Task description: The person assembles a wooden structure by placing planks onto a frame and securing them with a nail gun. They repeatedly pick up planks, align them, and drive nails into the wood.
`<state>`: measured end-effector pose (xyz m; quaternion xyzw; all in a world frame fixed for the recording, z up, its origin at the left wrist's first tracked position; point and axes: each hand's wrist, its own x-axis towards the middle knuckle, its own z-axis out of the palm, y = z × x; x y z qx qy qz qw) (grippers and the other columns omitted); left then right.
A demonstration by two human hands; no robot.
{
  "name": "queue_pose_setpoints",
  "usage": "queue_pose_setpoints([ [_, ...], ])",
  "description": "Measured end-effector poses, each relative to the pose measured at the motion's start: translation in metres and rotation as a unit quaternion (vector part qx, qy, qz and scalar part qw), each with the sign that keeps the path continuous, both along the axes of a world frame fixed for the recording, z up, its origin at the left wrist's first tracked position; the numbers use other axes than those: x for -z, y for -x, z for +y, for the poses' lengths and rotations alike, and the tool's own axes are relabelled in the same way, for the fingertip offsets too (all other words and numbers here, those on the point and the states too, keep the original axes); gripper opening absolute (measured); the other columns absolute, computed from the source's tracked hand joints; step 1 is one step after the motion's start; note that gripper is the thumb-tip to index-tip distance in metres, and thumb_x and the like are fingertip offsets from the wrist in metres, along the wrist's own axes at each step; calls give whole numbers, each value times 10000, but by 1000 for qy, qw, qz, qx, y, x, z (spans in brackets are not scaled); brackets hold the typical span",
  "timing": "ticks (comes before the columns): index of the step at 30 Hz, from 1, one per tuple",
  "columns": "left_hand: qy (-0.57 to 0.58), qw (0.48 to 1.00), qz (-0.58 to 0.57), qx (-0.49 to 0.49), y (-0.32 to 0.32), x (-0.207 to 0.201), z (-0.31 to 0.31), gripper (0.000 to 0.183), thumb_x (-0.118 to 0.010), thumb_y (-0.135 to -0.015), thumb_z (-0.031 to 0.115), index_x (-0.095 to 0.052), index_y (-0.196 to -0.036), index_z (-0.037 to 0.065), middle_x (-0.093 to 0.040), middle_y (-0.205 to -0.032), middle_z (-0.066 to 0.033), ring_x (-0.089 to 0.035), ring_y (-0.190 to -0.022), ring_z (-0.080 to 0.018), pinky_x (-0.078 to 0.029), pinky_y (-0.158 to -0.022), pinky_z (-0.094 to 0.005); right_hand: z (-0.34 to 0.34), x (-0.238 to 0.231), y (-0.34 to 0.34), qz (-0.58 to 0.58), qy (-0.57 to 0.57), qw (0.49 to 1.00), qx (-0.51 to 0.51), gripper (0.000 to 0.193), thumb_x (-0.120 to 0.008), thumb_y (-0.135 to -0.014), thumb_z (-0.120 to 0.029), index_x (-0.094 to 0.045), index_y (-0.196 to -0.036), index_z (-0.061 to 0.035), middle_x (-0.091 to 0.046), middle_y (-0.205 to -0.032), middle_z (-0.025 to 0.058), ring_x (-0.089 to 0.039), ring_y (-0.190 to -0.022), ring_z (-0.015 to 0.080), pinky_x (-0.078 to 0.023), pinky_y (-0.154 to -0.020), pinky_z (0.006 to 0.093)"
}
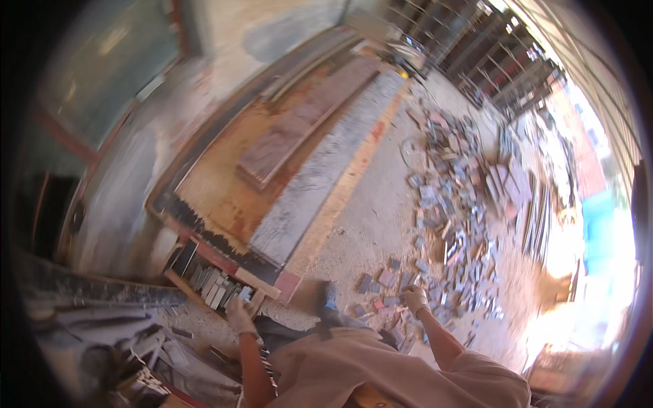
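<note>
Lying flat, offcuts (388, 279) pointing anyhow

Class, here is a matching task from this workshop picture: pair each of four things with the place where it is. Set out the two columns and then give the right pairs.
Things:
1. left hand
2. right hand
3. long grey slab
4. reddish plank

Places:
A. lying on the orange-brown platform, left of the grey slab
B. at the wooden crate of flat grey pieces
C. along the platform's right edge, next to the sandy floor
D. at the near edge of the pile of stone scraps on the floor

Pairs: 1-B, 2-D, 3-C, 4-A
</note>
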<state>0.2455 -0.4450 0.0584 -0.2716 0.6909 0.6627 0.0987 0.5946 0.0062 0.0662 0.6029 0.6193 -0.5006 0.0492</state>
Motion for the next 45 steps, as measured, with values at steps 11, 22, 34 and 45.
queue_pose_setpoints([
  [11,-53,946,-86,308,52,15,364,89,-638,-997,155,-639,-1020,69,-640,-766,-44,-615,-544,-147,-538,-464,-321,22,7,-124,75,33,926,369,168,-605,-908,-85,-698,-1030,-17,-713,-779,139,-697,-615,254,-569,-495,371],
  [22,-130,933,-286,175,143,71,604,224,-612,-1001,265,-641,-852,100,-614,-636,-41,-605,-489,-164,-464,-408,-331,346,19,19,99,-97,966,217,177,-621,-955,-153,-707,-1021,-13,-713,-800,110,-677,-632,182,-540,-561,299],
  [34,438,808,194,343,277,99,887,781,-682,-913,429,-364,-1566,143,-242,-1639,-247,-257,-1479,-497,-285,-1183,-580,759,-58,294,13,-132,987,-86,308,-639,-973,-270,-706,-1004,29,-727,-792,99,-680,-681,162,-536,-650,312],
  [45,77,924,-118,357,283,27,1077,636,-721,-900,277,-521,-1469,74,-583,-1421,-211,-539,-1304,-413,-411,-1117,-460,1062,23,753,68,-309,814,-486,323,-632,-936,-409,-722,-997,-105,-729,-875,195,-704,-829,421,-557,-706,515],
])
